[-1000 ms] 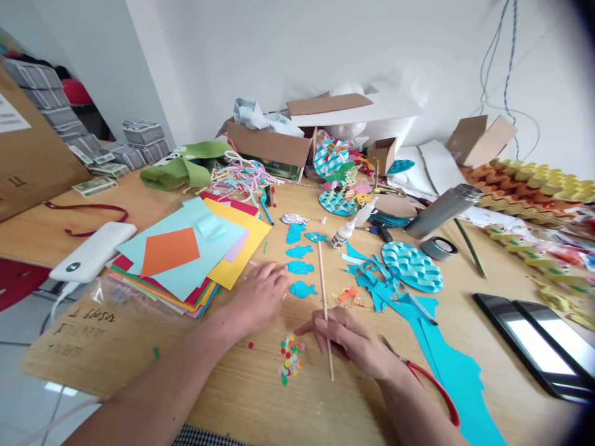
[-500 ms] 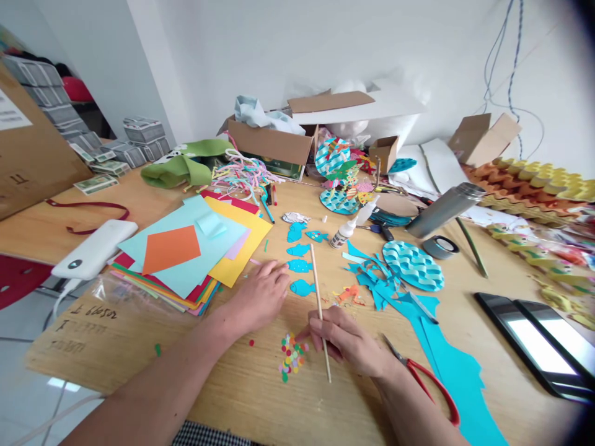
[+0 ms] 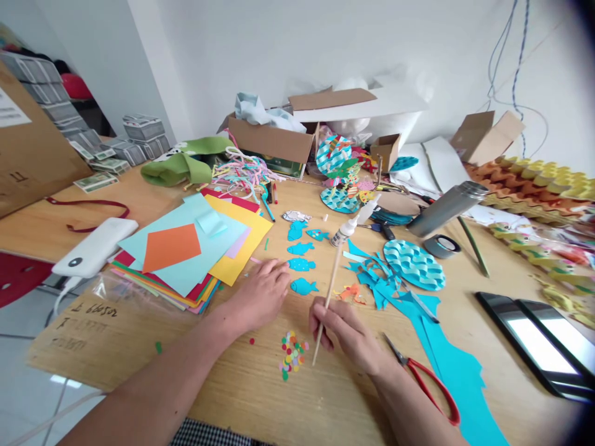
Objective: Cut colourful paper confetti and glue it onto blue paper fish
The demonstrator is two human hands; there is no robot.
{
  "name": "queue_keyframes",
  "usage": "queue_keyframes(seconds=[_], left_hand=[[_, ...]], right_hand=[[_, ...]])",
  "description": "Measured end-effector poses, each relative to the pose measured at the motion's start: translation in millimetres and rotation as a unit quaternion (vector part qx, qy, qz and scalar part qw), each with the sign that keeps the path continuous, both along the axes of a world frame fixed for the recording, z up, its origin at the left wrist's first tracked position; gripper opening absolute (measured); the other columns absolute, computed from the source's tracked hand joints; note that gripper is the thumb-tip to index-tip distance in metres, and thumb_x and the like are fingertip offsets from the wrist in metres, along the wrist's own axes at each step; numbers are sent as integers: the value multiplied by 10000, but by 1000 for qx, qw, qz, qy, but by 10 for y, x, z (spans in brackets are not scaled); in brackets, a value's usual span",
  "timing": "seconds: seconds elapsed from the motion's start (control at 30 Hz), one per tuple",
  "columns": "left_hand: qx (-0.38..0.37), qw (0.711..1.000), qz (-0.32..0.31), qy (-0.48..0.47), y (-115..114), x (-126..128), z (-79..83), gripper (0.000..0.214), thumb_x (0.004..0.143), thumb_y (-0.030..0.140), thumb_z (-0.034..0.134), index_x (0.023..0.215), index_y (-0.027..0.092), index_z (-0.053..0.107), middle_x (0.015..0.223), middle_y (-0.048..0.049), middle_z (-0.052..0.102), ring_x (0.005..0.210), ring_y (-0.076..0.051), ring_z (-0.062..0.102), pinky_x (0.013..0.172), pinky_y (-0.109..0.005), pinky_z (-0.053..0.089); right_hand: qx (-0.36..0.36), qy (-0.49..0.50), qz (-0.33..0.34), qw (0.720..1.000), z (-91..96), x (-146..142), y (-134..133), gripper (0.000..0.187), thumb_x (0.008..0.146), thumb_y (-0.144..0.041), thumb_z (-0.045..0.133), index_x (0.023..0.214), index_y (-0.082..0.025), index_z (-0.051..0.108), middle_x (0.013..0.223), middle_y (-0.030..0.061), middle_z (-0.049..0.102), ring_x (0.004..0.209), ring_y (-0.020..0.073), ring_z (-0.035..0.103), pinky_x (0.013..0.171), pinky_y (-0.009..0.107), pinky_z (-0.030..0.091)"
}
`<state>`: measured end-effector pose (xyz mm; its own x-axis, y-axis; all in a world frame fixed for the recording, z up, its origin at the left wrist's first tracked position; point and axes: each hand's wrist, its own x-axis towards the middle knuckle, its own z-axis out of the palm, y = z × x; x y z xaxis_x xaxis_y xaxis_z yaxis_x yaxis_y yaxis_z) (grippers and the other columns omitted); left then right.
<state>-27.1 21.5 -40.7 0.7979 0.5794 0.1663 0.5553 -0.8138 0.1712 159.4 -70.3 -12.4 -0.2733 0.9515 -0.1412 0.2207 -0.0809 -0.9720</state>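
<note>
My right hand (image 3: pixel 344 328) is closed around a thin wooden stick (image 3: pixel 330 287), its lower tip close to a small heap of colourful paper dots (image 3: pixel 292 354). My left hand (image 3: pixel 264 291) lies on the table with fingers stretched, its fingertips beside a column of blue paper fish. Among these are a lower fish (image 3: pixel 304 285), a dotted one (image 3: pixel 302 264) and an upper one (image 3: pixel 300 248). A smaller blue fish with coloured dots (image 3: pixel 318 235) lies near a white glue bottle (image 3: pixel 344 231). Orange paper scraps (image 3: pixel 352 292) lie beyond my right hand.
Red-handled scissors (image 3: pixel 425 378) lie by my right forearm, beside blue paper offcuts (image 3: pixel 453 353). A stack of coloured paper (image 3: pixel 186 248) is at left, near a white power bank (image 3: pixel 95 246). A metal flask (image 3: pixel 447 209), a tape roll (image 3: pixel 441 246) and dark tablets (image 3: pixel 534 344) stand or lie at right.
The stick has tilted in my right hand: its upper end has swung right and its lower tip left toward the dots. My left hand has stayed in place.
</note>
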Motion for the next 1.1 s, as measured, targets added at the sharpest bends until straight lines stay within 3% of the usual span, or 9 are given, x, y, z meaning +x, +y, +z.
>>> queue_keyframes(seconds=[0.13, 0.3, 1.1], left_hand=[[-1, 1000, 1, 5, -7, -1, 16, 278, 944, 153, 407, 1193, 143, 531, 1382, -109, 509, 1346, -259, 343, 1117, -429, 308], [-13, 1000, 0, -5, -2, -4, 4, 249, 934, 142, 420, 1153, 155, 538, 1364, -108, 519, 1352, -243, 334, 1121, -421, 299], [-17, 1000, 4, -9, 1, -9, -23, 250, 953, 175, 389, 1163, 169, 525, 1389, -104, 505, 1362, -242, 326, 1116, -448, 314]], right_hand=[[96, -61, -47, 992, -10, -15, -32, 422, 998, -466, 320, 763, -191, 537, 642, -2, 522, 562, 123, 467, 532, 257, 362], [217, -143, 3, 966, 6, -54, -27, 385, 1005, -378, 297, 698, -214, 461, 689, 25, 524, 615, 149, 469, 603, 299, 385], [249, -190, 67, 947, 7, -86, 0, 333, 1001, -272, 294, 707, -212, 439, 681, 23, 502, 629, 149, 434, 613, 310, 363]])
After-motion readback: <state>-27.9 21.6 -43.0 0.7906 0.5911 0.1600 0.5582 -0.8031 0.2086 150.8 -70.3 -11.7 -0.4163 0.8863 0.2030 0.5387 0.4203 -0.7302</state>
